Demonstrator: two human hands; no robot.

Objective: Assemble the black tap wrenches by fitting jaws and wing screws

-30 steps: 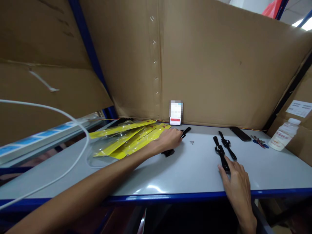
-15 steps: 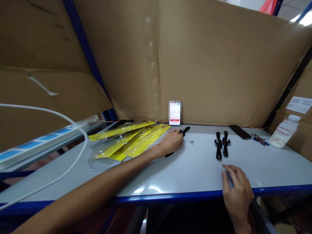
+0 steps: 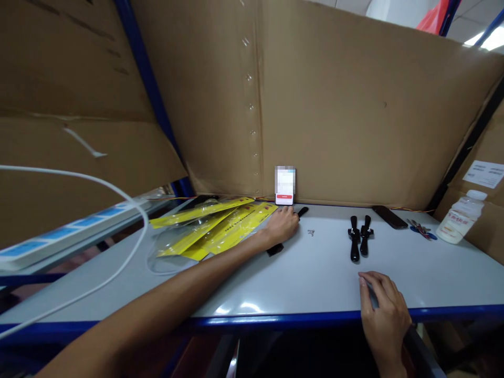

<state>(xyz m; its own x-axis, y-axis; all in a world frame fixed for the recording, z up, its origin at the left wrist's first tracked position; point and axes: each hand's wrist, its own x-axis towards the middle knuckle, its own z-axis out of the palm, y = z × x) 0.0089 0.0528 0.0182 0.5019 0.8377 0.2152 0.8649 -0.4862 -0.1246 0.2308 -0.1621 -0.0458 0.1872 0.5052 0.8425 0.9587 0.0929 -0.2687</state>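
Note:
My left hand reaches across the table and its fingers are curled over a black spokeshave. One handle end sticks out beyond the fingers; a black part also shows under the wrist, and the middle is hidden. Two more black spokeshaves, a left one and a right one, lie side by side at the right. My right hand hovers by the front edge below them, thumb and fingers apart, holding nothing. Some tiny metal pieces lie between the left hand and the pair.
Yellow-backed clear packages are heaped at the left, near a power strip and a white cable. A lit phone leans on the cardboard wall. Rightward lie a dark phone, keys and a bottle.
The whole view has shifted slightly, with things sitting a little lower and to the right. My left hand stays over the spokeshave, and my right hand keeps nearly the same pose.

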